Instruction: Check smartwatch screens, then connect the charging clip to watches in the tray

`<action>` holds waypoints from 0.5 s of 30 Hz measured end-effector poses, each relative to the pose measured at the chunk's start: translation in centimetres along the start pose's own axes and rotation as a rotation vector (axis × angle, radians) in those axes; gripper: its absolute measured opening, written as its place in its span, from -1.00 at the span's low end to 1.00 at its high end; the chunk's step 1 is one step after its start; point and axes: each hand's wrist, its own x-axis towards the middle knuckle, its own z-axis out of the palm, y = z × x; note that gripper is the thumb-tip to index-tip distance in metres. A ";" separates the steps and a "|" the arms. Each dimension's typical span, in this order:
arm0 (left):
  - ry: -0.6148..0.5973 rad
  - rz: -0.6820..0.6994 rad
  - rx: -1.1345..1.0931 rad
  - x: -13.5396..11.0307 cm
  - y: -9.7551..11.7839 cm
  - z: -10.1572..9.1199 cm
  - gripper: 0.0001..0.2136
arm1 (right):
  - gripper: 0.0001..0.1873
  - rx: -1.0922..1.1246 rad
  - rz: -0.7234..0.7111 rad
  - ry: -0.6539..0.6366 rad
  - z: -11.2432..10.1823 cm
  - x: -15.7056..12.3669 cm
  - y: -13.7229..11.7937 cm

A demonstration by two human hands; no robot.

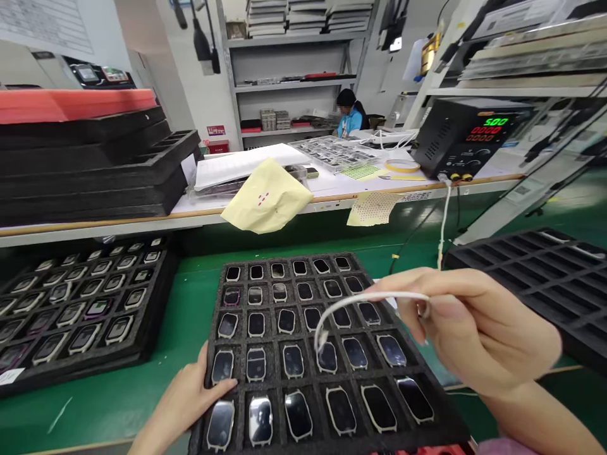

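Pinching of a white cable (365, 297) is observed between the thumb and fingers of the right hand (478, 335), which is raised above a black foam tray (240, 360). The cable is curved, and its end is hung over the tray's fourth row; contact with the watch beneath cannot be determined. The left hand (184, 395) is placed at the tray's left edge, its thumb laid over the rim; how firmly the tray is gripped cannot be told. The hands are held apart. Five rows of six watches (293, 361) are seated in the compartments. The tray is supported on a green surface (190, 309). To the left, a second tray (147, 341) is likewise loaded with watches; to the right, a third tray (545, 278) is partly hidden. On the raised shelf (332, 201) behind, stacked foam (71, 170), a yellow sheet (267, 197) draped over the edge, and a power supply (455, 142) with lit digits are noted. Farther back, a person in blue (351, 120) is seen near grey shelving (294, 38).
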 end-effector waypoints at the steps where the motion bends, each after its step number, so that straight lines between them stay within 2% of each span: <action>1: 0.014 0.032 0.119 0.1 0.5 -0.7 -0.44 | -0.82 0.006 0.017 -0.040 0.7 0.5 -0.5; 3: 0.126 0.125 0.303 0.2 1.7 -2.3 -0.50 | -0.82 -0.012 0.074 -0.115 2.4 1.3 -1.0; 5: 0.251 0.219 0.265 0.2 3.4 -3.6 -0.47 | -0.80 -0.037 0.167 -0.193 4.2 1.7 -0.6; 6: 0.236 0.282 0.173 0.2 4.4 -4.0 -0.46 | -0.78 -0.042 0.227 -0.228 5.0 1.8 -0.2; 7: 0.137 0.371 0.050 0.3 5.3 -4.3 -0.47 | -0.76 -0.034 0.289 -0.251 5.7 1.8 0.3; 9: -0.197 0.577 -0.220 0.5 6.8 -4.5 -0.43 | -0.74 0.003 0.408 -0.232 6.5 1.7 1.1; 11: -0.520 0.729 -0.435 0.8 7.5 -4.2 -0.30 | -0.74 0.037 0.479 -0.119 6.4 1.8 1.6; 12: -0.639 0.770 -0.516 1.1 7.5 -4.0 -0.26 | -0.75 0.042 0.494 -0.053 6.1 1.9 1.8; 13: -0.725 0.786 -0.593 1.3 7.2 -3.8 -0.24 | -0.76 0.035 0.496 0.007 5.7 2.0 1.9; 15: -0.810 0.773 -0.729 1.6 6.3 -3.6 -0.27 | -0.76 -0.013 0.478 0.072 4.7 2.3 2.3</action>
